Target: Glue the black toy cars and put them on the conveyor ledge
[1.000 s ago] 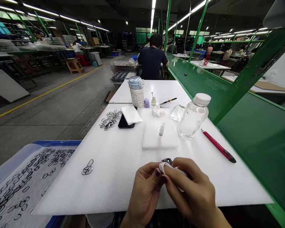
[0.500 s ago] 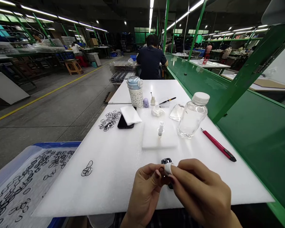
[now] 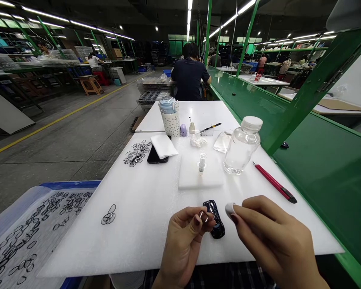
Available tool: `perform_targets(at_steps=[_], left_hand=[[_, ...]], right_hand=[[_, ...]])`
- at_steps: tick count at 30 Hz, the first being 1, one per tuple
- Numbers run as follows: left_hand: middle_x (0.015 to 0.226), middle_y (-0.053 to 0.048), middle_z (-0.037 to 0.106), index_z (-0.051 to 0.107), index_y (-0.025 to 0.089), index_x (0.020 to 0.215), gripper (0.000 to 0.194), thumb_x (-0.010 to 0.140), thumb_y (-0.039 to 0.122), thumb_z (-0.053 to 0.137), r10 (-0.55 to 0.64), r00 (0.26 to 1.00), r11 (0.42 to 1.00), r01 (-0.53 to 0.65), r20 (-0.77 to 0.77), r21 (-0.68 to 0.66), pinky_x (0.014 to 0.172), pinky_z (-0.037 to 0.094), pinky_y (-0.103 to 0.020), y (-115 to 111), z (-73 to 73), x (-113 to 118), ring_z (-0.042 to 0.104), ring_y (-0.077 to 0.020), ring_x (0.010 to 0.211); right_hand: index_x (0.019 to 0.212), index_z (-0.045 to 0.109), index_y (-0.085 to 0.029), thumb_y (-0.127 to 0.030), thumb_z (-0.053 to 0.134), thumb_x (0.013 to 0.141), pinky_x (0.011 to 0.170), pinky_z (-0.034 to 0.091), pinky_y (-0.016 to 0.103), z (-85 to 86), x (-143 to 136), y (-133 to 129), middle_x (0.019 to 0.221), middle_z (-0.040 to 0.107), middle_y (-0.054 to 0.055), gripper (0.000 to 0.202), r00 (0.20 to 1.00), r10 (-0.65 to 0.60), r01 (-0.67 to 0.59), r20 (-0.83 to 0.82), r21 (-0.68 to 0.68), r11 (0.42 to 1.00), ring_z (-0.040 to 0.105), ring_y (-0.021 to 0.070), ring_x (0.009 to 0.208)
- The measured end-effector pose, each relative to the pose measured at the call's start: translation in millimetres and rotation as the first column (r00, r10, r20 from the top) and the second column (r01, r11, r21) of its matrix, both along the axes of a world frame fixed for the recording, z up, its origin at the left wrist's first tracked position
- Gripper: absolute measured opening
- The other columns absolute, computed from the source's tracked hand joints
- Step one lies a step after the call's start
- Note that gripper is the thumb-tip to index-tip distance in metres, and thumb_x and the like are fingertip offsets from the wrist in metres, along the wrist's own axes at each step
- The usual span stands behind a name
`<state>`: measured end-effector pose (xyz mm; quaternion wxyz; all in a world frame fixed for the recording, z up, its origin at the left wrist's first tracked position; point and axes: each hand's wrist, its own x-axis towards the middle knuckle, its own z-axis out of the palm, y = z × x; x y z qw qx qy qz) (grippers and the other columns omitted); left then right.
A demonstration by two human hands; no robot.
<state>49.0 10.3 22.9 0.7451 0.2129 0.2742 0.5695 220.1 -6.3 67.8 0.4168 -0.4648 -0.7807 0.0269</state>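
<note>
Left hand (image 3: 183, 237), 6 o'clock: thumb and fingertips closed on a small shiny ring-like piece (image 3: 206, 220), apparently edge-held to leave its middle exposed; visible edges slant toward 1, full long axis hidden.
Right hand (image 3: 276, 233), 5 o'clock: thumb and forefinger pinched about a white wrap (image 3: 229, 209), perhaps for soft contact.
Black car-shaped piece (image 3: 217, 224), between hands: on the white tabletop (image 3: 132, 241), long axis 11 to 5.

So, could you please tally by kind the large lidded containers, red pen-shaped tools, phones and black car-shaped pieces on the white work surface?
Large lidded containers: 2 (dotted tumbler, clear bottle)
Red pen-shaped tool: 1
Phone: 1
Black car-shaped piece: 1
Total: 5
</note>
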Motion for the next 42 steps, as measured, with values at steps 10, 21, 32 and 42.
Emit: perform_targets(at_steps=[10,21,32,42], left_hand=[[0.082,-0.003,0.074,0.076,0.022,0.084,0.012,0.073,0.027,0.079,0.227,0.595,0.963,-0.017,-0.771,0.270,0.073,0.055,-0.019,-1.3,8.1,-16.9,0.069,-0.0146,0.077],[0.082,-0.007,0.067,0.070,0.015,0.098,0.016,0.082,0.013,0.066,0.677,0.117,0.634,0.408,-0.727,0.656,0.068,0.054,-0.025,-8.0,-8.2,-1.0,0.064,-0.0159,0.075],[0.104,-0.006,0.066,0.067,0.023,0.106,0.030,0.077,0.017,0.068,0.496,0.140,0.792,0.330,-0.857,0.513,0.081,0.056,-0.034,-4.1,-2.1,-9.7,0.065,-0.0217,0.094],[0.119,-0.009,0.065,0.068,0.024,0.107,0.027,0.082,0.018,0.060,0.455,0.115,0.816,0.344,-0.883,0.465,0.090,0.055,-0.043,-1.8,-3.7,-9.2,0.062,-0.0257,0.109]], right_hand=[[0.085,0.062,-0.018,-0.022,0.046,0.097,0.059,0.043,0.022,-49.7,6.4,-3.4,0.083,0.054,0.003,0.020,0.995,-0.005,-0.041,-0.103,-0.442,0.896,0.055,0.0080,0.065],[0.087,0.063,-0.018,-0.019,0.046,0.096,0.061,0.044,0.022,-46.9,2.1,0.7,0.084,0.056,0.003,0.019,0.980,0.027,-0.124,-0.198,-0.496,0.859,0.056,0.0091,0.069],[0.088,0.064,-0.021,-0.026,0.049,0.096,0.064,0.040,0.024,-45.0,1.1,5.7,0.084,0.056,0.001,0.018,0.974,-0.030,-0.108,-0.223,-0.582,0.806,0.055,0.0090,0.070],[0.090,0.064,-0.021,-0.027,0.053,0.094,0.058,0.037,0.022,-48.5,1.1,4.4,0.079,0.054,-0.001,0.013,0.981,-0.050,-0.064,-0.186,-0.559,0.827,0.051,0.0073,0.064]])
